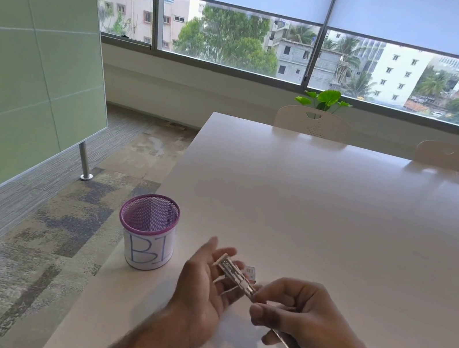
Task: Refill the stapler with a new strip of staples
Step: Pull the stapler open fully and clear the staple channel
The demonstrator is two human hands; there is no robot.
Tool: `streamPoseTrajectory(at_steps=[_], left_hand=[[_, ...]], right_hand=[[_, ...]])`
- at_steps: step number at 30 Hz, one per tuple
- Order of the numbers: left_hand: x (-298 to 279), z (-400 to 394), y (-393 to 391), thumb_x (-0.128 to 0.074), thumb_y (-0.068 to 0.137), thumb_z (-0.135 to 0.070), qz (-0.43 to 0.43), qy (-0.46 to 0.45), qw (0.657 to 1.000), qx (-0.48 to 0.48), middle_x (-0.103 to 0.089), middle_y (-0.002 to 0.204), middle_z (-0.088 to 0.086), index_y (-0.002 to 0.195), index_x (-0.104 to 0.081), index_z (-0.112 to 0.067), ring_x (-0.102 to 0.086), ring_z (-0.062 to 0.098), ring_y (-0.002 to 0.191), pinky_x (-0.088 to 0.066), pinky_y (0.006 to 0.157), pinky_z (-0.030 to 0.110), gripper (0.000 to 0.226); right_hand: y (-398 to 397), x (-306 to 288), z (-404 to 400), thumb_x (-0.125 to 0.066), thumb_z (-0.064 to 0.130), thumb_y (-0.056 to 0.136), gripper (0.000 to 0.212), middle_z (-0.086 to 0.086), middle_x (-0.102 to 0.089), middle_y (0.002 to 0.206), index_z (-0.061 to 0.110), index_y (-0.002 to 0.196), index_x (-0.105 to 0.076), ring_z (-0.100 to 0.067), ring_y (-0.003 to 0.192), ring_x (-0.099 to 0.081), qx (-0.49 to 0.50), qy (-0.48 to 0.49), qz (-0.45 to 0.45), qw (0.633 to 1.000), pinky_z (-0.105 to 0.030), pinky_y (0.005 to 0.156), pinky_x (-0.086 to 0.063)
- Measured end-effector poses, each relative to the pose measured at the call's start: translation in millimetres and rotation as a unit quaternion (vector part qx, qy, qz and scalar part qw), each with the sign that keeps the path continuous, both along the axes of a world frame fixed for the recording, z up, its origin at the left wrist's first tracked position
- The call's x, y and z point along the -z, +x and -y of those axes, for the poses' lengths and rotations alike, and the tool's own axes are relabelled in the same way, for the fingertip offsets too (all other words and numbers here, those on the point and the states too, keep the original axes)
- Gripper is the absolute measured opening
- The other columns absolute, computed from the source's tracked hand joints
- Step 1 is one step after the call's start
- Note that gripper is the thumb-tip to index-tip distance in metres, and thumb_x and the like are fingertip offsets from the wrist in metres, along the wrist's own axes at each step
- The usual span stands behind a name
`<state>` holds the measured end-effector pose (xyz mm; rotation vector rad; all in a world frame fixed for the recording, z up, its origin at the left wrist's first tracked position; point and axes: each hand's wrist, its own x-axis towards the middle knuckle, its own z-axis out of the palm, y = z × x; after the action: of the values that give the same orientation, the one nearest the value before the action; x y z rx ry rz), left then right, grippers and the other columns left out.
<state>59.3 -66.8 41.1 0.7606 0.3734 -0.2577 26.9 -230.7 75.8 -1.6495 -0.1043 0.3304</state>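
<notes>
The small silver metal stapler [238,277] is opened out and held above the near edge of the white table [336,216], shared between 2 hands. The left hand [204,282] lies palm-up with its fingers spread loosely, so the far end of the metal channel rests across them, supported but not pinched. The right hand [301,316] is closed around the stapler's near end: thumb and forefinger pinch where the channel meets the body, and the remaining fingers curl over a long shiny arm that runs back under the palm.

Just beyond the grip, partly hidden by the channel, a small red-and-white box [250,272] sits on the table, probably the staple supply. Well left of the left hand stands a purple mesh cup with a white paper label [148,231].

Judging progress: the opening step looks done, since the channel is exposed. Motion blur leaves it unclear whether a strip already lies inside; none is visible in either hand. Remaining, most likely: taking a strip from the box, seating it in the channel, and closing the stapler.
</notes>
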Motion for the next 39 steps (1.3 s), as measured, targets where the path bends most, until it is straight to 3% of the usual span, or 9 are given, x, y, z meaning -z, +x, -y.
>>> streamPoseTrajectory(at_steps=[3, 8, 12, 19, 23, 28, 31, 35, 39], left_hand=[[6.2, 7.3, -2.9, -0.042, 0.101, -0.044, -0.033, -0.103, 0.993, -0.041, -0.073, 0.096, 0.023, 0.118, -0.065, -0.001, -0.07, 0.039, 0.092, -0.059, 0.08, 0.048, 0.052], [13.4, 20.6, -5.8, -0.032, 0.101, -0.027, -0.071, -0.151, 0.985, -0.039, -0.077, 0.101, 0.024, 0.12, -0.065, 0.0, -0.071, 0.038, 0.1, -0.055, 0.09, 0.051, 0.046], [16.6, 18.3, -4.4, -0.025, 0.103, -0.034, -0.05, -0.176, 0.983, -0.023, -0.077, 0.105, 0.023, 0.121, -0.064, -0.003, -0.076, 0.034, 0.092, -0.056, 0.076, 0.047, 0.053], [18.5, 14.9, -4.6, -0.026, 0.101, -0.036, -0.008, -0.218, 0.976, 0.011, -0.074, 0.113, 0.024, 0.121, -0.067, -0.002, -0.076, 0.036, 0.093, -0.062, 0.061, 0.048, 0.057], [19.3, 13.2, -4.4, -0.023, 0.103, -0.04, -0.004, -0.208, 0.978, 0.02, -0.073, 0.114, 0.026, 0.12, -0.067, -0.002, -0.075, 0.037, 0.097, -0.06, 0.077, 0.05, 0.061], [19.0, 12.0, -2.2, -0.027, 0.102, -0.036, -0.004, -0.206, 0.978, -0.003, -0.074, 0.11, 0.027, 0.118, -0.068, 0.0, -0.075, 0.038, 0.095, -0.061, 0.074, 0.049, 0.057], [19.4, 10.3, 0.4, -0.028, 0.102, -0.038, 0.004, -0.186, 0.982, -0.032, -0.075, 0.107, 0.027, 0.118, -0.067, 0.0, -0.075, 0.039, 0.093, -0.058, 0.08, 0.048, 0.056], [18.2, 3.2, 3.9, -0.038, 0.1, -0.045, 0.021, -0.163, 0.984, -0.063, -0.076, 0.099, 0.027, 0.111, -0.071, -0.001, -0.077, 0.037, 0.087, -0.064, 0.062, 0.042, 0.056], [18.0, -1.2, 3.7, -0.054, 0.093, -0.047, 0.043, -0.088, 0.993, -0.067, -0.078, 0.095, 0.02, 0.097, -0.078, -0.006, -0.078, 0.03, 0.084, -0.06, 0.068, 0.038, 0.047]], right_hand=[[-2.7, -0.3, -3.9, -0.096, 0.011, 0.053, 0.029, -0.01, -0.081, 0.091, 0.005, 0.073, -0.077, -0.028, 0.076, -0.069, 0.037, -0.029, 0.055, 0.997, -0.031, 0.061, -0.055], [-15.8, 4.6, -18.8, -0.09, 0.036, 0.053, 0.024, 0.035, -0.072, 0.102, 0.039, 0.075, -0.078, 0.01, 0.085, -0.069, 0.067, -0.256, 0.279, 0.923, -0.02, 0.07, -0.059], [-23.3, 8.9, -29.2, -0.09, 0.028, 0.054, 0.036, 0.019, -0.073, 0.116, 0.033, 0.088, -0.08, -0.008, 0.084, -0.071, 0.049, -0.406, 0.479, 0.776, -0.022, 0.061, -0.061], [-24.0, 12.1, -35.3, -0.086, 0.008, 0.057, 0.034, 0.012, -0.075, 0.116, 0.023, 0.088, -0.082, -0.021, 0.078, -0.072, 0.073, -0.436, 0.554, 0.706, -0.026, 0.052, -0.059], [-22.8, 13.2, -32.9, -0.087, 0.019, 0.061, 0.03, 0.016, -0.073, 0.119, 0.028, 0.089, -0.081, -0.015, 0.085, -0.071, 0.076, -0.403, 0.52, 0.75, -0.026, 0.06, -0.061], [-17.8, 4.9, -25.9, -0.088, 0.042, 0.055, 0.029, 0.034, -0.073, 0.102, 0.037, 0.081, -0.076, 0.003, 0.071, -0.069, 0.095, -0.233, 0.335, 0.908, -0.012, 0.059, -0.054], [-12.2, 3.6, -21.3, -0.096, 0.037, 0.053, 0.037, 0.003, -0.081, 0.084, 0.023, 0.079, -0.075, -0.009, 0.061, -0.067, 0.097, -0.064, 0.185, 0.976, -0.025, 0.054, -0.056], [-6.9, 2.0, -13.8, -0.087, 0.025, 0.062, 0.03, -0.017, -0.071, 0.061, 0.005, 0.078, -0.073, -0.027, 0.058, -0.067, 0.073, 0.075, 0.07, 0.992, -0.032, 0.045, -0.055], [-5.5, 0.5, -10.6, -0.084, 0.024, 0.066, 0.03, -0.023, -0.066, 0.063, 0.001, 0.079, -0.072, -0.03, 0.058, -0.066, 0.057, 0.104, 0.044, 0.992, -0.03, 0.044, -0.054]])
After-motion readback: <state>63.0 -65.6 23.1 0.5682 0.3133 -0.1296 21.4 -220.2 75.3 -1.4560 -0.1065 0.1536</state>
